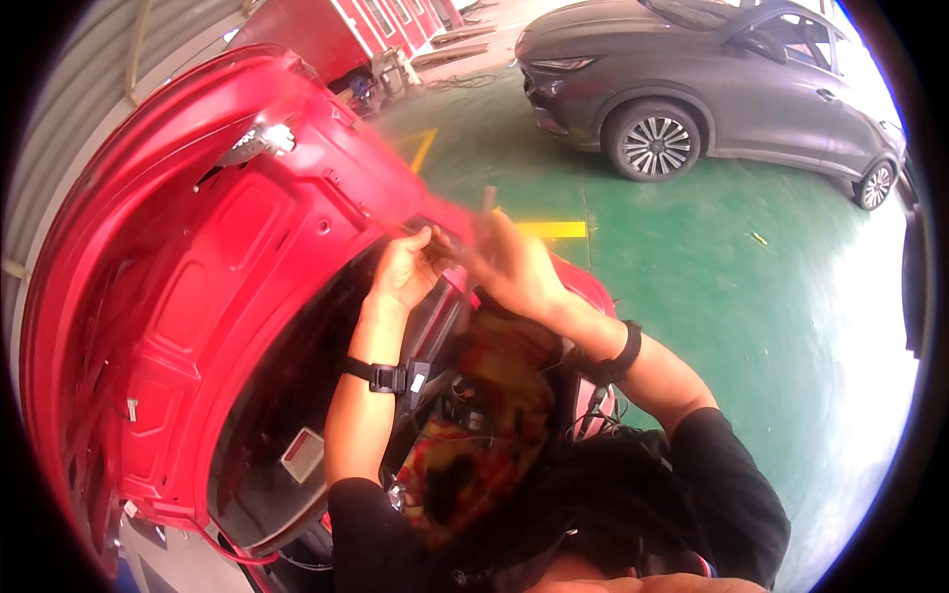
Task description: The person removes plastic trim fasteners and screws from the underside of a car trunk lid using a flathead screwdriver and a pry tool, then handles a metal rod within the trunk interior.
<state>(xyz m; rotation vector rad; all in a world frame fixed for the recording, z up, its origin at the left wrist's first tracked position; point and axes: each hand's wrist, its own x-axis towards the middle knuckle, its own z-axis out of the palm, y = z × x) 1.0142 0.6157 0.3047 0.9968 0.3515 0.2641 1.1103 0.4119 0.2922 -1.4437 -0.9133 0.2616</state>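
My left hand (405, 272) is raised beside the edge of an open red car lid (237, 227). Its thumb and fingertips pinch together around something dark and small that I cannot make out. Close against it, my right hand (519, 267) is smeared by motion, its fingers curled inward. A short, thin bar-like thing (489, 200) sticks up from the right hand's fingers; its kind is too blurred to tell. Both hands work almost touching, above the far corner of the opening under the lid. Black straps (381, 376) circle my wrists.
Below my arms lies a red and yellow patterned cloth (474, 474) with dark cables (603, 425) to its right. A silvery fitting (262, 141) sits on the lid's inner side. Beyond the green floor (682, 287) stands a grey car (692, 89); a red structure (336, 40) is behind.
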